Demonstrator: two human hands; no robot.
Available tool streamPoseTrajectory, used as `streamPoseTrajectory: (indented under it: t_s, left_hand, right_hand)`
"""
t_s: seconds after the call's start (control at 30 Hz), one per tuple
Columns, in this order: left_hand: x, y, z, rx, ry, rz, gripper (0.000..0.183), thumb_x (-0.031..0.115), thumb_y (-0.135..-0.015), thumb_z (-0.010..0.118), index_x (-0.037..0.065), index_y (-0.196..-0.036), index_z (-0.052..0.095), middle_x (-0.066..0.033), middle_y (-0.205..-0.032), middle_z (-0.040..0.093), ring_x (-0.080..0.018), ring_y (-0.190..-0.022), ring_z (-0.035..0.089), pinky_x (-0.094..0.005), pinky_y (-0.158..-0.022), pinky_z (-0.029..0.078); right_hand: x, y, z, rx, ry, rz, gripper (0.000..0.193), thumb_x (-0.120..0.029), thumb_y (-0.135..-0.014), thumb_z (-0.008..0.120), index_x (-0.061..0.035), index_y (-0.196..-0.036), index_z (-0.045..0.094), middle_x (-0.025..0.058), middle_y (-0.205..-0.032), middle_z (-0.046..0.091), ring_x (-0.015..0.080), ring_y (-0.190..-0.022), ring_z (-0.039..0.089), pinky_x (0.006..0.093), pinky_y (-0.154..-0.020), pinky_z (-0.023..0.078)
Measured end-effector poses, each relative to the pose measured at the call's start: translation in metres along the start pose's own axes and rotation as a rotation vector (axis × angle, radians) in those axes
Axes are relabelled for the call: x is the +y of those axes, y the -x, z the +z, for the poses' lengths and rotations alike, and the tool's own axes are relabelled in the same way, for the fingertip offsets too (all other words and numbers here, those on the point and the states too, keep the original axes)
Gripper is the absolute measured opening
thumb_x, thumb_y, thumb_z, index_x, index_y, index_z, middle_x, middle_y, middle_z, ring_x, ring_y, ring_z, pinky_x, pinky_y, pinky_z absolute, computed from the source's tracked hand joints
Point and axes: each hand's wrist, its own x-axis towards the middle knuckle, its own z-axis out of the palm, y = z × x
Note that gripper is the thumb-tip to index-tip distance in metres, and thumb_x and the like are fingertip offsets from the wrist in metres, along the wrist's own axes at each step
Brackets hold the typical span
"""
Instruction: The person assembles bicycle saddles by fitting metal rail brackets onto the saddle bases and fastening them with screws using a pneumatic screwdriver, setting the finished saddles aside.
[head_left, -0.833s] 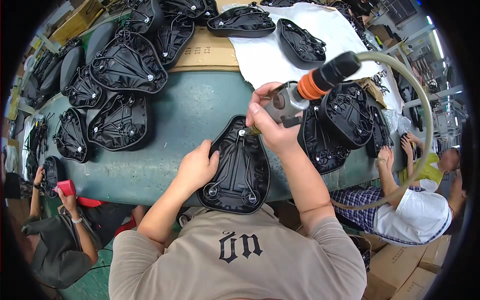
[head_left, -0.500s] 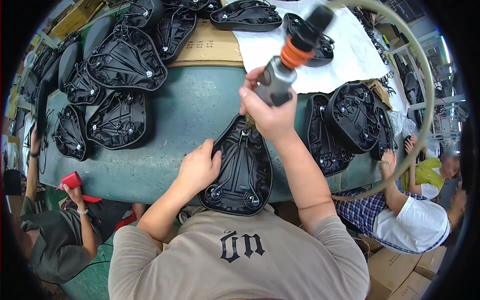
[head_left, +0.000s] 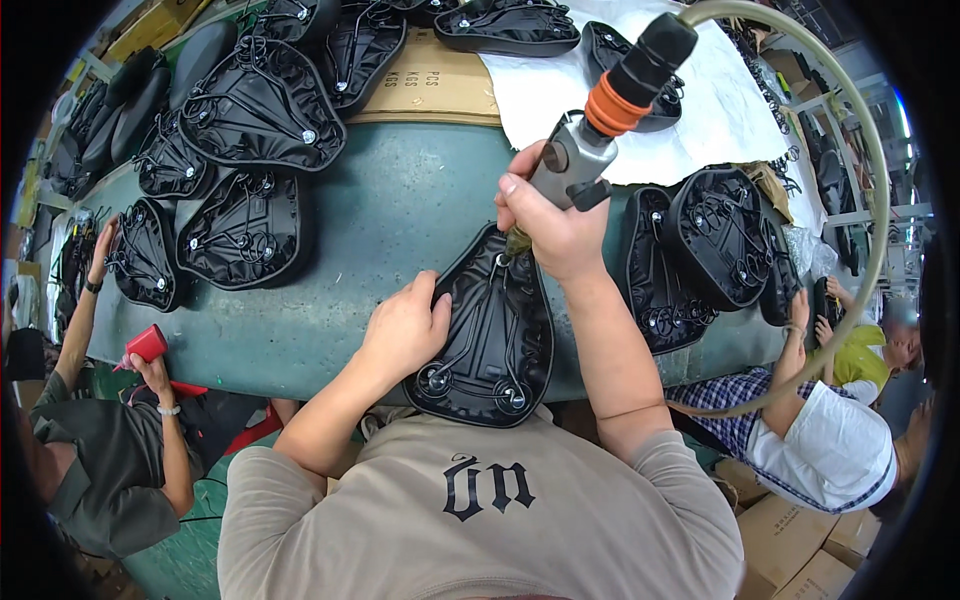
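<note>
In front of me a black bicycle saddle (head_left: 480,345) lies upside down, its wide end toward my body. Metal rails and two coil springs show on its underside. My left hand (head_left: 405,322) grips the saddle's left edge, thumb over the rim. Wrapped round a grey air screwdriver (head_left: 580,155) with an orange ring and black end is my right hand (head_left: 560,225). The tool leans, its lower end at the saddle's narrow tip, near the bolt there. My fingers partly hide that end, so contact cannot be made out.
Upturned saddles (head_left: 265,105) crowd the back left of the green table (head_left: 370,220); several more (head_left: 720,235) stand at right. A hose (head_left: 868,150) loops from the tool around the right. Co-workers sit on both sides; the left one holds a red bottle (head_left: 147,343).
The screwdriver, blurred before, is now sharp and stands slightly farther right in view. My left hand keeps its hold on the saddle. The left co-worker's far hand has reached up to a saddle.
</note>
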Motion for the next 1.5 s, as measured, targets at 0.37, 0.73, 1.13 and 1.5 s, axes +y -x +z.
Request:
streamPoseTrajectory:
  t_s: [0.37,0.73,1.13,1.5]
  left_hand:
    - [0.002,0.001,-0.004,-0.022,0.028,-0.052,0.039,0.028,-0.1,0.06,0.0,-0.127,0.057,-0.0297,-0.107,0.07,-0.048,-0.103,0.066,-0.0517,-0.088,0.053]
    - [-0.033,0.009,-0.015,0.04,0.252,-0.248,0.045,0.029,-0.104,0.055,-0.005,-0.133,0.051,-0.0345,-0.117,0.066,-0.047,-0.113,0.065,-0.0482,-0.095,0.051]
    - [0.011,-0.034,-0.046,0.178,-0.199,0.642,0.06,-0.004,-0.069,0.07,0.003,-0.128,0.059,-0.0168,-0.146,0.052,-0.0406,-0.139,0.047,-0.0496,-0.117,0.04]
    - [-0.005,-0.051,-0.024,0.135,-0.095,0.588,0.038,-0.004,-0.074,0.065,0.004,-0.111,0.063,-0.0147,-0.112,0.067,-0.0363,-0.106,0.065,-0.0435,-0.091,0.055]
  right_hand:
    - [-0.005,0.003,-0.005,-0.063,0.002,0.039,0.008,-0.002,-0.087,0.069,0.0013,-0.09,0.062,0.0103,-0.075,0.067,0.0152,-0.06,0.065,0.0274,-0.055,0.054]
    - [-0.046,0.047,-0.026,-0.054,-0.332,-0.32,0.037,0.007,-0.09,0.06,0.0029,-0.125,0.052,0.0188,-0.1,0.065,0.0189,-0.066,0.064,0.0317,-0.06,0.055]
    - [-0.047,0.079,-0.038,-0.048,-0.253,-0.334,0.033,-0.003,-0.092,0.059,-0.0004,-0.123,0.049,0.0173,-0.1,0.057,0.0197,-0.062,0.06,0.0391,-0.062,0.053]
    - [-0.002,0.068,-0.034,-0.144,-0.242,-0.25,0.036,-0.003,-0.089,0.066,-0.0027,-0.121,0.049,0.0157,-0.1,0.058,0.0198,-0.063,0.06,0.0401,-0.062,0.054]
